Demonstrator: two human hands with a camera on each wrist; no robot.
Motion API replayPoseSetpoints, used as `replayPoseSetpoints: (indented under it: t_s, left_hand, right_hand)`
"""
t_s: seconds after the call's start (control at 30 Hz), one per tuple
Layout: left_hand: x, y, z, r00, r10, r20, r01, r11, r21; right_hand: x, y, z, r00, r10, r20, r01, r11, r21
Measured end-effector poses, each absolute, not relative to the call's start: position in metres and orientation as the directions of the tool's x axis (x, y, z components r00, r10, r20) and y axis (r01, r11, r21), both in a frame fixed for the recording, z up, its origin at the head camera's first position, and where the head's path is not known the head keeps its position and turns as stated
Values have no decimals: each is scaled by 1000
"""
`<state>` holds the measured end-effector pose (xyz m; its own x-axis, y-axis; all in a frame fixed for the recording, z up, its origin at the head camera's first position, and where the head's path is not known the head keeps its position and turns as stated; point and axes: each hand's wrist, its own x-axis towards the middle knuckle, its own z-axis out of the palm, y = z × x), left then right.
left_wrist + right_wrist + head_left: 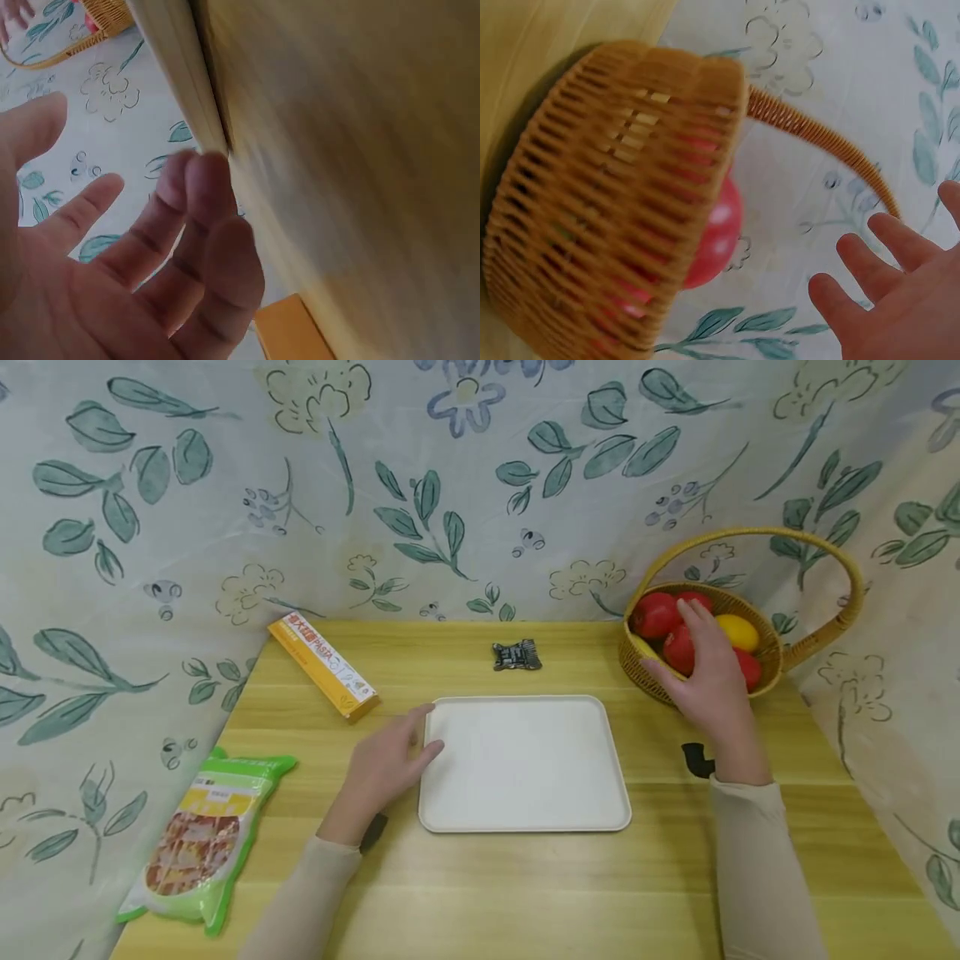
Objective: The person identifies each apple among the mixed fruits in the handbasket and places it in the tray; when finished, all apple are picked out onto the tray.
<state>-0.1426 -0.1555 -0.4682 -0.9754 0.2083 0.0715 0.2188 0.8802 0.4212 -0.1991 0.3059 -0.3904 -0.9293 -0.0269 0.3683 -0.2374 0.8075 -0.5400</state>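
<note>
Red fruit (pixel 655 616) sits in the wicker basket (pixel 641 675) at the right rear of the surface (pixel 525 902), the right hand (pixel 708 681) above it.

I judge the step in hand to be a reach, with no grip made yet: the right hand's fingers are spread wide and hold nothing. The next move, as I read it, calls for bringing them down clear of the arched handle (pixel 825 633) and around one piece. At the left edge of the white tray (pixel 525 764), the left hand (pixel 382 760) has its fingers loosely apart, holding nothing; whether they touch it I cannot tell. My head view lays the right hand across the fruit, while the right wrist view shows a gap between them. Only the head view plainly gives me the yellow fruit (pixel 738 632).
</note>
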Motion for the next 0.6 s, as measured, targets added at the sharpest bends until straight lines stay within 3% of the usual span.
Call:
replayPoseSetpoints:
  t_s: [0.33, 0.6]
  left_hand:
    - [-142, -173, -478, -952, 257, -164, 52, 665, 745]
    - [-141, -174, -484, -902, 308, -303, -90, 552, 829]
  right_hand:
    - [-218, 345, -405, -942, 156, 296, -94, 726, -681]
    - [-227, 361, -416, -958, 170, 231, -44, 710, -703]
